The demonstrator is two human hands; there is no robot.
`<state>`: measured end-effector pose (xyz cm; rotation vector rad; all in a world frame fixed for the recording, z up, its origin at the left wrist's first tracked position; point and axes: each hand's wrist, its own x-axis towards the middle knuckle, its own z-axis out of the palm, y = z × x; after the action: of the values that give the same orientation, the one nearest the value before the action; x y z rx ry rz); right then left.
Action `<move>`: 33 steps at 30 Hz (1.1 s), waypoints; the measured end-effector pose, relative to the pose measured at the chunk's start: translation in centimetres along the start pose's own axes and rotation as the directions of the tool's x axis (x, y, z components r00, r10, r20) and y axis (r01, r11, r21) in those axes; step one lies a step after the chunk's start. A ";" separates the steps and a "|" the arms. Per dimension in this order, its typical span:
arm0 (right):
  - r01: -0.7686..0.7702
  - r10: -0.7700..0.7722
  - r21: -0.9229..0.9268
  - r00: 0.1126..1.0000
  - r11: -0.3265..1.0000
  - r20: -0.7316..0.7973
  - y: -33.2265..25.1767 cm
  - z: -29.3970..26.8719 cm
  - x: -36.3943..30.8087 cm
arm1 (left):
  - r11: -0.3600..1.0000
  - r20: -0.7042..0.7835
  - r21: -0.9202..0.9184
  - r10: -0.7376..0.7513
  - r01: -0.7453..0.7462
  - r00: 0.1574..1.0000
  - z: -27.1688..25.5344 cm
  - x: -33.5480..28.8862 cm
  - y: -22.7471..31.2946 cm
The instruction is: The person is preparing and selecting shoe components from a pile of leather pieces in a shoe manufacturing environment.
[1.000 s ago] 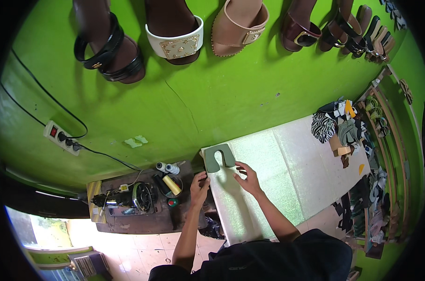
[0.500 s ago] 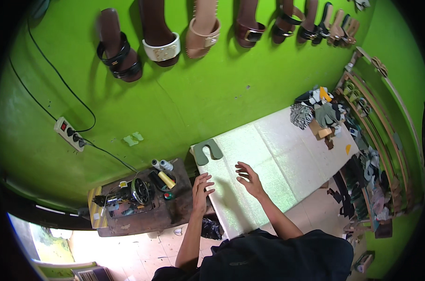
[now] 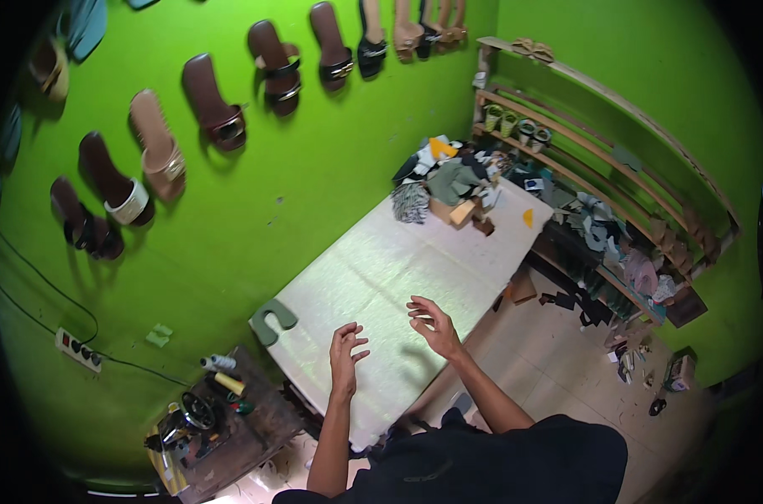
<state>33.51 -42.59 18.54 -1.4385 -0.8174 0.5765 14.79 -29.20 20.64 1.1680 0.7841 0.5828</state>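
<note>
Head view: left hand point(image 3: 345, 357) and right hand point(image 3: 436, 330) hover over the white tabletop point(image 3: 449, 260), each grip slack, fingers parted and curved, nothing held. Green U-shaped piece point(image 3: 265, 333) lies flat at the tabletop's left corner by the green wall point(image 3: 339, 160), apart from both hands, nearer the left; lying flat, it seems to need no hold. Scrap heap point(image 3: 455, 183) takes up the far end, striped piece point(image 3: 411, 204) at its edge, presumably pushed there to spare working room; yellow scrap point(image 3: 528, 218) lies loose nearby. Sewing machine point(image 3: 198, 409) and yellow thread cone point(image 3: 230, 383) share the dark side tabletop point(image 3: 268, 412), likely kept together for stitching. Sandals point(image 3: 215, 118) hang along the wall, probably as display.
</note>
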 end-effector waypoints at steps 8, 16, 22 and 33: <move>0.010 -0.007 0.015 0.984 1.000 -0.177 1.6 -17.0 -2.6 | 0.997 0.161 0.074 -0.033 0.021 0.986 16.6 1.9 -2.4; 0.037 -0.006 0.093 0.949 0.995 -0.314 1.8 -27.7 -2.8 | 0.991 0.335 0.110 0.029 -0.069 0.942 27.5 4.4 -2.6; 0.068 -0.029 0.114 0.947 0.991 -0.320 2.7 -31.2 0.9 | 0.991 0.348 0.101 0.045 -0.085 0.936 31.4 8.3 -2.7; 0.025 -0.044 -0.089 0.976 0.996 -0.215 3.3 -35.3 14.0 | 0.994 0.215 0.019 0.097 -0.103 0.972 35.4 19.6 -0.1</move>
<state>69.96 -53.57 19.11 -1.5325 -0.6988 0.3538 54.84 -34.86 22.60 1.2797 0.5542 0.5194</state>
